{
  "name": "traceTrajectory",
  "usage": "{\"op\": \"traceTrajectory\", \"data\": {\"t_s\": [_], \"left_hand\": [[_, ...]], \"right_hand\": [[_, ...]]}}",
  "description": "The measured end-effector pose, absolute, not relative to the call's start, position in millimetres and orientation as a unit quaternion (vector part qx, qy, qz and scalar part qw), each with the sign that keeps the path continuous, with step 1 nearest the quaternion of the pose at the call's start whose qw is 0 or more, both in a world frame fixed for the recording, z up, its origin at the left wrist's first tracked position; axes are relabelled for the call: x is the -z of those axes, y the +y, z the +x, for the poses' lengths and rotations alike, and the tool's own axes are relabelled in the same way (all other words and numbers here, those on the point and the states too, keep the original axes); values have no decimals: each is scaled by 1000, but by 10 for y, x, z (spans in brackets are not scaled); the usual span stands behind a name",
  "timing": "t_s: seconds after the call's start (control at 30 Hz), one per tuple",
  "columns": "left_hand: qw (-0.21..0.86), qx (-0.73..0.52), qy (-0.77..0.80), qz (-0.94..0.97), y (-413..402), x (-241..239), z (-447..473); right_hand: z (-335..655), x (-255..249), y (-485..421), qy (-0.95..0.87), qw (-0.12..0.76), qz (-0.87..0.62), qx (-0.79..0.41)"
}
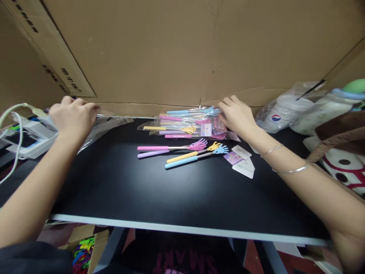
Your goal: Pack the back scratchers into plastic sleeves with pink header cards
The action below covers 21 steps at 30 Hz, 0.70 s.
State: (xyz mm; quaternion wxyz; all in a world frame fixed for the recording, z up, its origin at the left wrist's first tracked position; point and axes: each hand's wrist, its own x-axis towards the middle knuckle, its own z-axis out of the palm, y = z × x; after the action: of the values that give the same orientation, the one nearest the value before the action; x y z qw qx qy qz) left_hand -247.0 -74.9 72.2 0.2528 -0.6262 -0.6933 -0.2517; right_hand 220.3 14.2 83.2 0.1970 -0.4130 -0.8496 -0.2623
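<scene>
My left hand [73,116] is at the left, fingers bent and pinched together at the clear plastic bags [107,123] lying there. My right hand [236,116] reaches to the right end of a pile of bagged back scratchers [182,127], its fingers curled on the wrapping; the fingertips are partly hidden. Before the pile lie loose hand-shaped back scratchers: a pink one [154,148], a purple one [154,153], a yellow one [182,156] and a blue one [181,162]. Several small cards [243,167] lie right of their heads, one purple, the others white.
Cardboard [182,49] walls off the back of the black table [176,194]. To the right stand a bagged cup [288,110], a bottle [316,110] and a brown-handled bag [342,133]. A white plastic device [34,137] with cables is at left. Below sits a box [99,243] of colourful pieces.
</scene>
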Motion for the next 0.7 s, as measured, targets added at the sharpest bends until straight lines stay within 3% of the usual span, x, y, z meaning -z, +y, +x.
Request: {"op": "traceTrajectory", "data": {"t_s": [0.2, 0.4, 0.7], "left_hand": [[137, 98, -775, -609, -589, -530, -2572], [193, 84, -694, -689, -611, -667, -2007], [146, 308, -424, -839, -477, -864, -595]], "right_hand": [[2424, -690, 483, -824, 141, -470, 284], [2379, -787, 493, -816, 172, -469, 290], [1776, -965, -198, -806, 333, -352, 341]]}}
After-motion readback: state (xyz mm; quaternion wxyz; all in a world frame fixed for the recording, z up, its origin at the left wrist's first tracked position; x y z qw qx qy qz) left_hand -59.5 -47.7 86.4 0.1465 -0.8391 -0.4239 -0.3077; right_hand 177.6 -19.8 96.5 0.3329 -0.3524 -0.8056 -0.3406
